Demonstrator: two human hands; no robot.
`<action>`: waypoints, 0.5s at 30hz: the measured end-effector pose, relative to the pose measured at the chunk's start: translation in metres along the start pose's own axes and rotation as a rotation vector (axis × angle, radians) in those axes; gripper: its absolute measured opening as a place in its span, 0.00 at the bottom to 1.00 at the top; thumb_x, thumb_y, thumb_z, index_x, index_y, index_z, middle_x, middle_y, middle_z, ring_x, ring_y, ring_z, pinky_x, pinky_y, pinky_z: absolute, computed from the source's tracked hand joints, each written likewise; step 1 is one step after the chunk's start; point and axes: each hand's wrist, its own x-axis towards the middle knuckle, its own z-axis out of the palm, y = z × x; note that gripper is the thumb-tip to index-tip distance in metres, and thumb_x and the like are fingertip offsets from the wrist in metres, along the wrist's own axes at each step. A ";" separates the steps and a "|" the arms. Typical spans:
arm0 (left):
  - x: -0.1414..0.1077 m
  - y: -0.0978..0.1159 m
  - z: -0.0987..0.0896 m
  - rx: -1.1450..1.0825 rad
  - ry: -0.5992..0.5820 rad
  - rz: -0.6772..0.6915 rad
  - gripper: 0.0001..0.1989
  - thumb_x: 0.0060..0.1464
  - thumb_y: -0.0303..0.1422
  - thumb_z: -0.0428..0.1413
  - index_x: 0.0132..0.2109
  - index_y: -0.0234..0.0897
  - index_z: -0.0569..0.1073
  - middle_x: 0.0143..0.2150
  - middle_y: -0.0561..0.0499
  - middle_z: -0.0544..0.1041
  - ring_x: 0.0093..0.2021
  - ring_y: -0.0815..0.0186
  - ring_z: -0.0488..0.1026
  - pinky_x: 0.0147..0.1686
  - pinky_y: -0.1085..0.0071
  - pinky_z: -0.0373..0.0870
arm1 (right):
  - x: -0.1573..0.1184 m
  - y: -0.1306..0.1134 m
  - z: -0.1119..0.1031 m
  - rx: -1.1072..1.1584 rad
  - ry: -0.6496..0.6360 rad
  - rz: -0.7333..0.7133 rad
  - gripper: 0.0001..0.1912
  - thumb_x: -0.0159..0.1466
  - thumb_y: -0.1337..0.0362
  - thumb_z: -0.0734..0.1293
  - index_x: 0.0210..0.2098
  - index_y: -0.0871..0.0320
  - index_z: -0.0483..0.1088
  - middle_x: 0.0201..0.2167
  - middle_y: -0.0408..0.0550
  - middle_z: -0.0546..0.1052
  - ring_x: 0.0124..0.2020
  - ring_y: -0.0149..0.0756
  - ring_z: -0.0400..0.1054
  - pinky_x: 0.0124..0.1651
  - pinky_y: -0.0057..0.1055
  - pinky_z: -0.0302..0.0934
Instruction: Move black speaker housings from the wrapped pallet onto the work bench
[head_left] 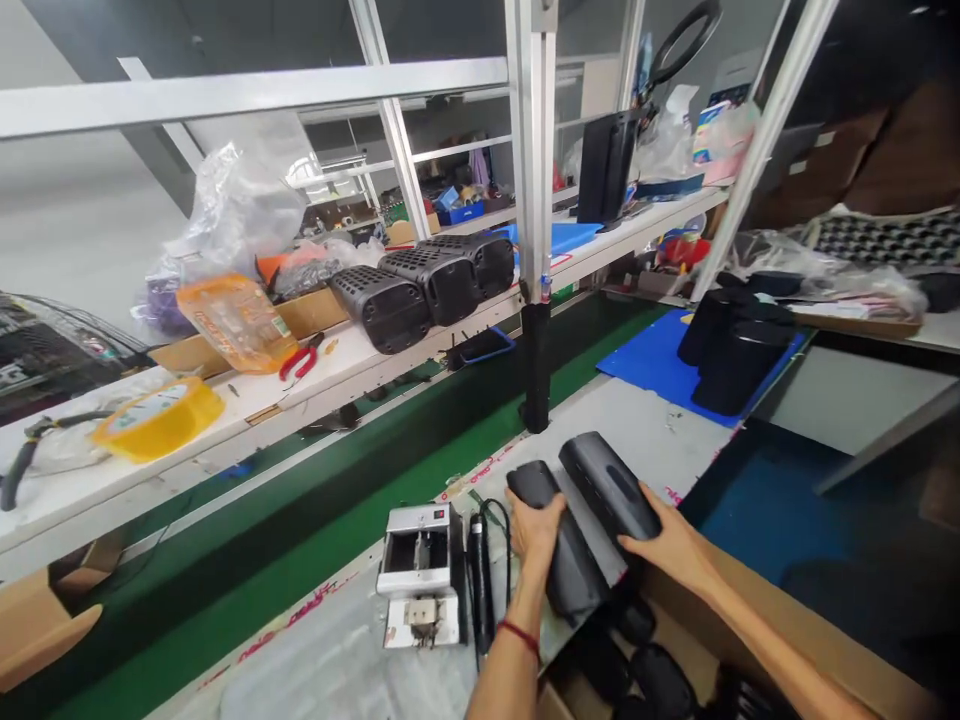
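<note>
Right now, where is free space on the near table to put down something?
Bare grey table lies between the black post, the blue mat and the two black housings under the left hand and right hand. It is crowded near the metal fixture and screwdriver.

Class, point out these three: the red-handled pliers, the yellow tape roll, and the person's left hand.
red-handled pliers (300, 361), head view, on the handles
yellow tape roll (159, 417), head view, top face
left hand (534, 527), head view, back of hand

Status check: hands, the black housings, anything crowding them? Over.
Left hand gripping the left black housing. Right hand on the right black housing. Metal fixture and black tool close left.
</note>
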 end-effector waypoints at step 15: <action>0.057 -0.008 0.023 0.336 0.304 -0.156 0.48 0.64 0.64 0.53 0.76 0.34 0.55 0.69 0.30 0.70 0.63 0.45 0.76 0.57 0.46 0.80 | 0.039 -0.084 0.014 -0.088 -0.339 -0.149 0.39 0.71 0.51 0.73 0.74 0.57 0.58 0.67 0.59 0.64 0.67 0.53 0.62 0.71 0.58 0.61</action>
